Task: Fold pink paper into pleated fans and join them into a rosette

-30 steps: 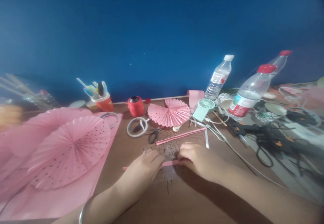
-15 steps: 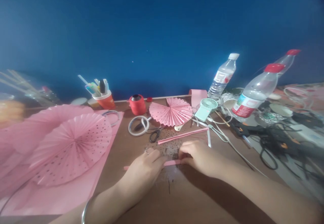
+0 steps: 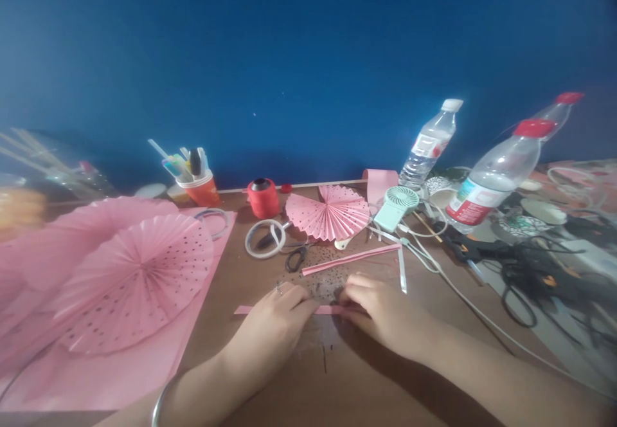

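Note:
A narrow pink paper strip lies crosswise on the table, under both hands. My left hand closes over its left part, and the strip's end shows past the wrist side. My right hand pinches its right part with curled fingers; that end of the strip is hidden. Just beyond the hands rests another folded pink strip, slanting up to the right. Small dark paper dots are scattered between the two strips. A pleated pink paper fan with punched holes lies farther back.
Larger pleated pink fans lie on pink sheets at left. Scissors, a tape roll and a red spool sit mid-table. A mint handheld fan, bottles and cables crowd the right. A pen cup stands behind.
My right hand's fingers have shifted slightly on the strip, the thumb lying flatter along it. The left hand stays nearly in place. The view has turned a little.

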A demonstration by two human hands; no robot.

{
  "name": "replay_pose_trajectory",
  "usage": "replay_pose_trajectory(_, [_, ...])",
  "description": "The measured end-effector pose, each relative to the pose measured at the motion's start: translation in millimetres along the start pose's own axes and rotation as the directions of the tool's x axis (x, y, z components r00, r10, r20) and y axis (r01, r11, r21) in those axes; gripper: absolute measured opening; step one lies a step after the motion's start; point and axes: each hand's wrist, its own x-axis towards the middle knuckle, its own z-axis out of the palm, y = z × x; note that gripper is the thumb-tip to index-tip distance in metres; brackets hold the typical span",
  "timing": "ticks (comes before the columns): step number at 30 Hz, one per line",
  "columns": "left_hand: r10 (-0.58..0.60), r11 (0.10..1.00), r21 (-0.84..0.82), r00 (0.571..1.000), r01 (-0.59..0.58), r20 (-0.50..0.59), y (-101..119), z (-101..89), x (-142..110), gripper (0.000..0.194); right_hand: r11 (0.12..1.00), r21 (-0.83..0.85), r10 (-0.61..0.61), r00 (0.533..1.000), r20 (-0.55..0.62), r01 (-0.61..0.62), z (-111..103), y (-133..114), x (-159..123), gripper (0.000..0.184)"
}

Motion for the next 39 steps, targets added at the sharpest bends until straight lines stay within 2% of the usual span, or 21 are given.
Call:
replay_pose_trajectory(5, [0.031,0.999,-0.041,0.996,-0.034,-0.081,0.5,-0.2,1.8,0.021,0.987,-0.148,0.057,0.998,-0.001,-0.057,1.4,-9.0,-4.6,0.020])
replay_pose_trajectory(7, [0.049,0.997,-0.049,0.994,-0.054,-0.094,0.8,0.6,1.9,0.023,0.986,-0.151,0.075,0.997,0.006,-0.073,2.6,-9.9,-5.3,0.020])
replay_pose_trajectory(13, [-0.009,0.999,-0.043,0.999,0.007,-0.037,1.7,2.5,1.6,0.024,0.990,-0.037,0.136,0.990,0.038,-0.135,5.2,-2.0,-0.2,0.022])
replay_pose_trajectory(17, [-0.041,0.997,-0.061,0.998,0.039,-0.040,2.0,3.4,0.3,0.023,0.984,-0.047,0.174,0.983,0.053,-0.171,3.6,0.4,5.0,0.019])
replay_pose_trajectory(24, [-0.003,1.000,-0.003,1.000,0.003,0.006,-0.6,3.3,0.0,0.026,0.965,-0.071,0.260,0.955,0.146,-0.251,-4.5,2.2,18.1,0.011])
replay_pose_trajectory(30, [0.012,1.000,0.001,1.000,-0.012,0.022,1.0,1.3,1.0,0.026,0.943,-0.173,0.314,0.929,0.194,-0.283,-3.5,5.1,30.3,0.006])
replay_pose_trajectory(33, [0.008,1.000,0.006,1.000,-0.008,0.030,1.6,1.0,0.9,0.024,0.931,-0.202,0.349,0.904,0.245,-0.305,-8.2,6.4,32.9,0.022])
replay_pose_trajectory(35, [0.012,1.000,0.012,0.999,-0.012,0.036,1.7,0.7,0.8,0.023,0.934,-0.208,0.340,0.905,0.254,-0.292,-13.6,8.1,31.7,0.030])
replay_pose_trajectory(39, [0.014,1.000,0.020,0.999,-0.015,0.040,2.3,0.0,1.2,0.025,0.936,-0.227,0.321,0.916,0.240,-0.268,-23.0,18.5,22.7,0.033])
